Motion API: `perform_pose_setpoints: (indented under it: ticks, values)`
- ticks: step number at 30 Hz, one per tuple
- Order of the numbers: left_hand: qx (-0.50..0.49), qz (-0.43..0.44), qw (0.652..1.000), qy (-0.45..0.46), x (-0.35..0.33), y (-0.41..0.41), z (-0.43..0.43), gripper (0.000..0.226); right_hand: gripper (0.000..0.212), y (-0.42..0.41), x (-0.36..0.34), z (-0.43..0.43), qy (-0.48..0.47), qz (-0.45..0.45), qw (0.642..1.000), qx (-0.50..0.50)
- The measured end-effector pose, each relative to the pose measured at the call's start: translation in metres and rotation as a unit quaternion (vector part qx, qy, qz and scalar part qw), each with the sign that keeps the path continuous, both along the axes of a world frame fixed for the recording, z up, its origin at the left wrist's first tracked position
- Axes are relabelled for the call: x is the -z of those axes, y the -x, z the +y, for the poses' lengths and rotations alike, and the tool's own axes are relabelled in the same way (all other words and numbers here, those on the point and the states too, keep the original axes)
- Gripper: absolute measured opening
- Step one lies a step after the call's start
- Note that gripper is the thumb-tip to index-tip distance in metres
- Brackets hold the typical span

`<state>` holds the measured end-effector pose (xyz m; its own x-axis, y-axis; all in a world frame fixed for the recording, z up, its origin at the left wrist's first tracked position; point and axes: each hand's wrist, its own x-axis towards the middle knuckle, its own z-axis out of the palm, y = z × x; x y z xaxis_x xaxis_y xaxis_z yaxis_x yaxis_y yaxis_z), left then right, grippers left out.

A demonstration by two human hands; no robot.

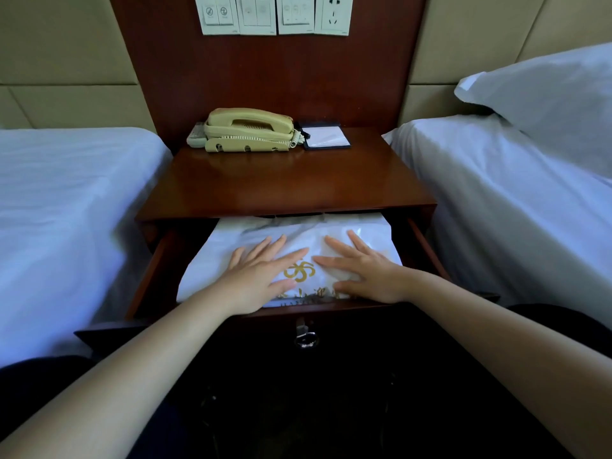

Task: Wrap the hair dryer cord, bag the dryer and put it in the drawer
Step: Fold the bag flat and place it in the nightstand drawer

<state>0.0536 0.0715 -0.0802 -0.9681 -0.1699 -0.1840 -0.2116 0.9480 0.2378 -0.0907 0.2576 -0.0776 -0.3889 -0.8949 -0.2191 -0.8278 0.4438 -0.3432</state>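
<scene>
A white plastic bag (pixel 212 260) with a gold logo lies flat inside the open drawer (pixel 149 276) of the wooden nightstand. The hair dryer and its cord are hidden; I cannot tell whether they are inside the bag. My left hand (pixel 261 276) lies flat on the left half of the bag with fingers straight and spread. My right hand (pixel 361 270) presses flat on the right half, fingers likewise straight. The gold logo shows between the two hands.
On the nightstand top (pixel 281 183) stand a beige telephone (pixel 248 130) and a notepad in a dark holder (pixel 326 137). Beds with white sheets flank the nightstand, left (pixel 66 210) and right (pixel 513 200). A key (pixel 304 336) hangs in the drawer front. Wall switches (pixel 271 14) sit above.
</scene>
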Motion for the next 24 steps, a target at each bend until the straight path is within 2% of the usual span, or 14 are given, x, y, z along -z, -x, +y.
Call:
perform_pose_setpoints:
  ticks: [11, 14, 15, 17, 19, 22, 24]
  values:
    - [-0.101, 0.072, 0.991, 0.04, 0.002, 0.031, -0.004, 0.052, 0.057, 0.018, 0.001, -0.035, 0.01, 0.06, 0.998, 0.028]
    - [-0.094, 0.152, 0.984, -0.023, -0.005, 0.027, -0.002, 0.045, 0.054, 0.018, -0.002, -0.035, 0.024, 0.088, 0.995, 0.036]
    - [-0.076, 0.172, 0.981, -0.046, -0.006, 0.019, -0.001, 0.048, 0.051, 0.016, -0.002, -0.033, 0.036, 0.101, 0.993, 0.041]
    - [-0.025, 0.162, 0.985, -0.051, -0.009, -0.002, 0.004, 0.081, 0.045, 0.006, -0.004, -0.025, 0.053, 0.089, 0.993, 0.049]
    - [0.005, 0.078, 0.997, 0.014, -0.009, -0.02, 0.008, 0.112, 0.051, -0.007, -0.007, -0.015, 0.028, 0.042, 0.998, 0.043]
    - [0.008, 0.011, 0.996, 0.085, -0.009, -0.025, 0.01, 0.122, 0.068, -0.022, -0.011, -0.002, -0.047, 0.029, 0.998, -0.004]
    - [0.011, 0.005, 0.994, 0.11, -0.009, -0.02, 0.01, 0.117, 0.077, -0.022, -0.012, 0.001, -0.062, 0.042, 0.997, -0.019]
